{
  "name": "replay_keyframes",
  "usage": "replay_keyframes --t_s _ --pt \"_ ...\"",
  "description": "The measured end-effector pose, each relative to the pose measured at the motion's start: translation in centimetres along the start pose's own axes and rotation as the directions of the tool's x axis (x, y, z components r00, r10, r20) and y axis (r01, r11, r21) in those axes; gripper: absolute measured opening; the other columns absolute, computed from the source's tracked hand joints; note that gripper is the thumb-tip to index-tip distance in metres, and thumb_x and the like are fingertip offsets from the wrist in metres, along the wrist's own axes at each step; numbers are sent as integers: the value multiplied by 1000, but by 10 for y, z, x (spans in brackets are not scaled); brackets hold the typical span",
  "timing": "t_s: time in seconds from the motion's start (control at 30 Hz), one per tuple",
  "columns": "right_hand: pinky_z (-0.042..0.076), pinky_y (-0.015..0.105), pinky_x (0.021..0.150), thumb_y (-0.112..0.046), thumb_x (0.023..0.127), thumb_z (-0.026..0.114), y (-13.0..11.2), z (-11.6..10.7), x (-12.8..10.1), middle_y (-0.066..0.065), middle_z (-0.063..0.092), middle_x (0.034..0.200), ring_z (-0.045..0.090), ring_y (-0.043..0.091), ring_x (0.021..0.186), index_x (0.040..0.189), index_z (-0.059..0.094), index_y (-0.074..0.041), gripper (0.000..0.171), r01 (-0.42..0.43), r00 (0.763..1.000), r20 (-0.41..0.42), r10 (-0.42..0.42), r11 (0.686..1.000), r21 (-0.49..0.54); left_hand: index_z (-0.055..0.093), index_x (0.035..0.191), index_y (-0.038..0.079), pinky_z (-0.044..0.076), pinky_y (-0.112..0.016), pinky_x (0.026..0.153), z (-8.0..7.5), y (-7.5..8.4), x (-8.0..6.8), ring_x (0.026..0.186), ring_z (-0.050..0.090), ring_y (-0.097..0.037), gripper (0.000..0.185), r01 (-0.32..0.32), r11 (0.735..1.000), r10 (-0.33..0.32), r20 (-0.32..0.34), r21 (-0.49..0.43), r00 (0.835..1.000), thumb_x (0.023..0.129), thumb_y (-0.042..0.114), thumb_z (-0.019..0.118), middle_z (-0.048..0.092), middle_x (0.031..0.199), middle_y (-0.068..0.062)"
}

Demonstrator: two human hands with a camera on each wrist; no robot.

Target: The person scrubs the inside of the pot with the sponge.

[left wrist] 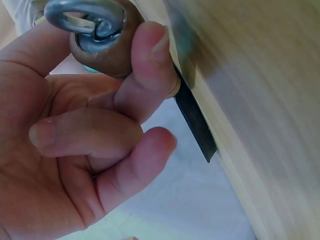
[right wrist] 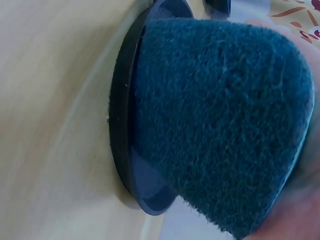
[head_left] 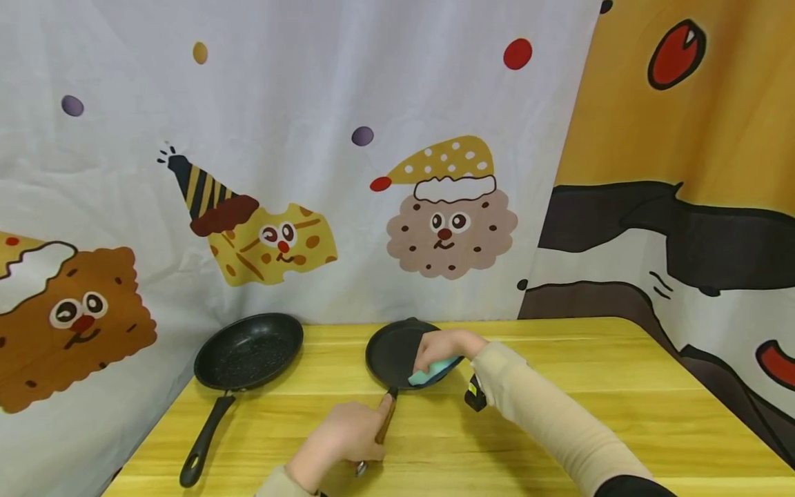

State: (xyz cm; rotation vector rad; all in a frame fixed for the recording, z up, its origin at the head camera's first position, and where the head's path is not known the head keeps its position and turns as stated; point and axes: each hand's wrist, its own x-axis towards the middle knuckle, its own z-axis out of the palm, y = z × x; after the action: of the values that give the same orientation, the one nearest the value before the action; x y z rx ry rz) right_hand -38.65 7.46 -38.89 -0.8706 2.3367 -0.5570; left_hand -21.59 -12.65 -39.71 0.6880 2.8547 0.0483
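A small, shallow black pan (head_left: 391,353) lies flat near the back of the wooden table. My left hand (head_left: 348,431) grips its brown wooden handle (head_left: 386,417); in the left wrist view the handle's end with a metal ring (left wrist: 92,20) shows between thumb and finger, the other fingers loosely bent. Over the pan's right side, my right hand (head_left: 442,345) holds a scouring sponge (head_left: 431,373), light teal on one face. Its dark green-blue rough face (right wrist: 220,115) fills the right wrist view, its edge inside the pan's rim (right wrist: 120,125).
A larger speckled black frying pan (head_left: 251,352) stands at the table's left, its black handle (head_left: 208,442) pointing toward the front. Behind the wooden table (head_left: 590,414) hangs a cloth (head_left: 298,103) printed with cartoon food. A small black device (head_left: 475,395) is strapped at the right wrist.
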Motion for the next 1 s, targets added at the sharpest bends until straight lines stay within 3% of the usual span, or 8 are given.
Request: replay_keyframes --t_s 0.23,0.47,0.67,0.87,1.0 --pt "39 29 77 -12 80 61 -1 8 3 -8 70 108 59 11 106 99 78 -21 27 85 995 -57 -81 994 73 42 146 5 36 -27 43 -4 -1 -1 44 39 -11 78 -13 1000 13 8 -9 1000 81 33 74 45 51 4" --pt "37 29 70 -12 81 62 -1 21 11 -9 71 102 54 11 83 101 78 -22 28 180 972 -171 -159 977 117 41 147 5 39 -28 45 -4 -2 2 45 44 -12 79 -16 1000 16 10 -26 1000 80 32 74 48 52 4" --pt "42 27 74 -13 86 61 -2 29 21 -7 71 104 54 8 82 102 78 -21 25 223 962 -191 -197 966 127 41 146 3 40 -29 47 1 -3 3 47 45 -12 80 -16 1000 16 -4 -22 1000 79 33 74 47 54 4" --pt "43 24 73 -19 87 63 -12 22 17 -11 70 107 53 3 77 108 76 -23 24 195 976 -110 -189 980 47 41 147 3 40 -28 47 2 -4 4 47 45 -12 81 -14 999 14 -8 -32 1000 80 33 74 48 53 4" --pt "48 24 82 -25 82 74 -17 17 12 -14 67 114 59 1 98 113 74 -27 32 152 988 -32 -152 988 -1 40 147 3 39 -27 45 2 -4 3 43 44 -12 80 -14 999 15 2 -42 1000 81 33 74 48 51 4"
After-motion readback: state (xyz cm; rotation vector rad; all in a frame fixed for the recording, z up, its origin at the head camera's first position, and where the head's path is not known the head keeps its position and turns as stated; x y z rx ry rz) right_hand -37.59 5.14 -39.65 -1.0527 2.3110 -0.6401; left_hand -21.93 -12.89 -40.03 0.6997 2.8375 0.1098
